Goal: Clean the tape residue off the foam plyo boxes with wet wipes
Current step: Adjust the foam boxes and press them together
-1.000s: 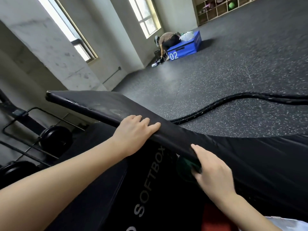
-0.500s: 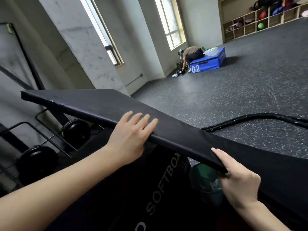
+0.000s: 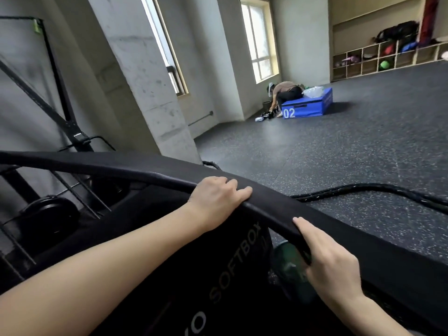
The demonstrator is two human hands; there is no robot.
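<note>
A black foam plyo box [image 3: 228, 270] printed SOFTBOX stands tilted up right in front of me, its near edge [image 3: 121, 166] sweeping across the view. My left hand [image 3: 218, 200] lies over the top of that edge with the fingers curled onto the far side. My right hand [image 3: 332, 260] grips the lower corner of the same edge, thumb on top. A green object [image 3: 288, 265] shows under the corner by my right hand; what it is I cannot tell. A blue plyo box [image 3: 305, 109] marked 02 sits far off by the window.
A thick black battle rope [image 3: 363, 190] lies on the speckled rubber floor to the right. Weight plates [image 3: 48, 219] on a rack stand at the left, beside a concrete pillar [image 3: 145, 81]. A person [image 3: 286, 92] crouches at the blue box. Cubby shelves [image 3: 388, 59] line the far wall.
The black box has tipped further upright, so its top face has turned out of sight and only the edge shows. Both hands kept their hold on it. My view has lifted toward the room.
</note>
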